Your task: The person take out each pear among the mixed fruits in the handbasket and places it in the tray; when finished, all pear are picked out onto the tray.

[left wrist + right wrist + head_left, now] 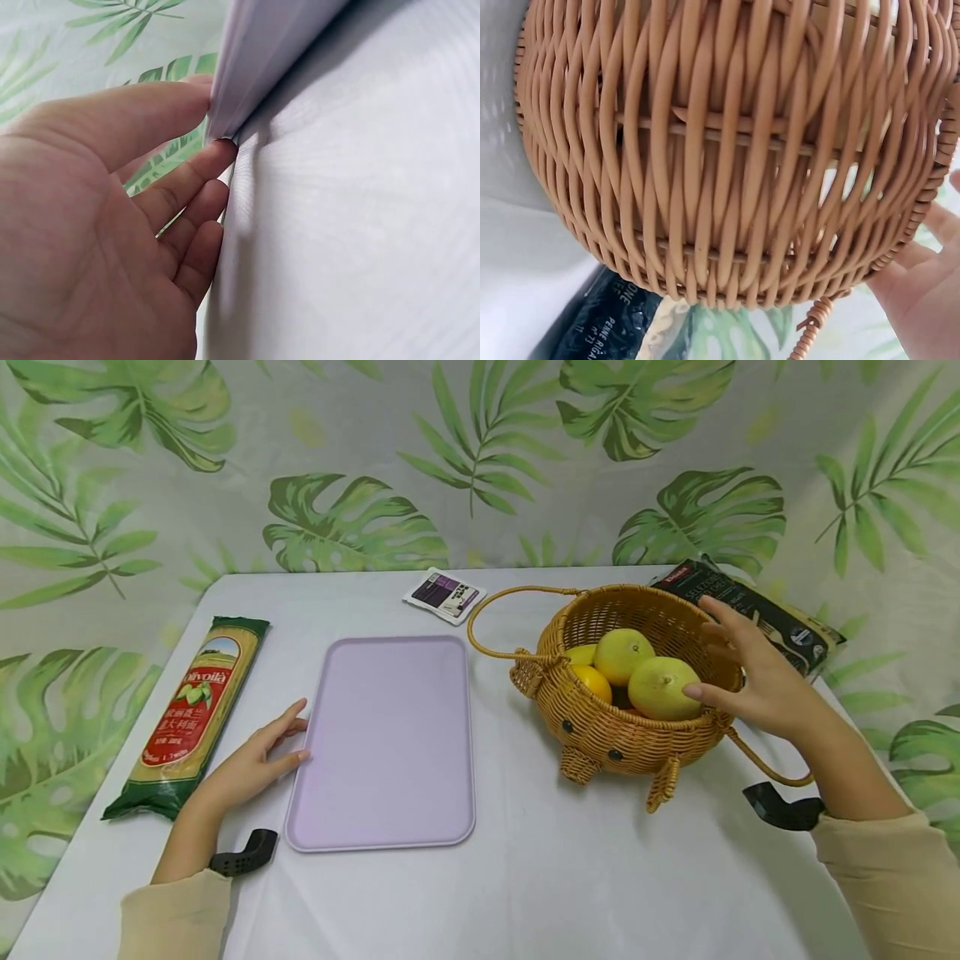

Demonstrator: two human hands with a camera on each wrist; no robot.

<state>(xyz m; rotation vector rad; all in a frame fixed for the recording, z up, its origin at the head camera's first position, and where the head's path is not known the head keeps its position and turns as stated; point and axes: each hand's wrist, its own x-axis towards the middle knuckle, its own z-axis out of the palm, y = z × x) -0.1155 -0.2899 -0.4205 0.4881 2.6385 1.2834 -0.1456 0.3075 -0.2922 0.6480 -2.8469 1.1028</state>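
On the white table, my left hand (pixel 251 768) rests beside the left edge of a pale purple tray (pixel 390 743). Thumb and fingertips touch the tray's rim in the left wrist view, with the fingers loosely extended. Over the right rim of a wicker basket (pixel 630 743) with an animal face hovers my right hand (pixel 757 672), fingers spread and holding nothing. Its thumb tip is near a yellow-green round fruit (pixel 663 687). Another yellow-green fruit (pixel 624 656) and an orange-yellow fruit (pixel 592 683) lie in the basket too. The basket's woven side (pixel 727 165) fills most of the right wrist view.
A spaghetti packet (pixel 191 710) lies left of my left hand. Behind the tray is a small white-and-purple packet (pixel 446 596). A black pasta bag (pixel 757 610) lies behind the basket at the right. The basket's loop handle (pixel 480 622) sticks out toward the tray.
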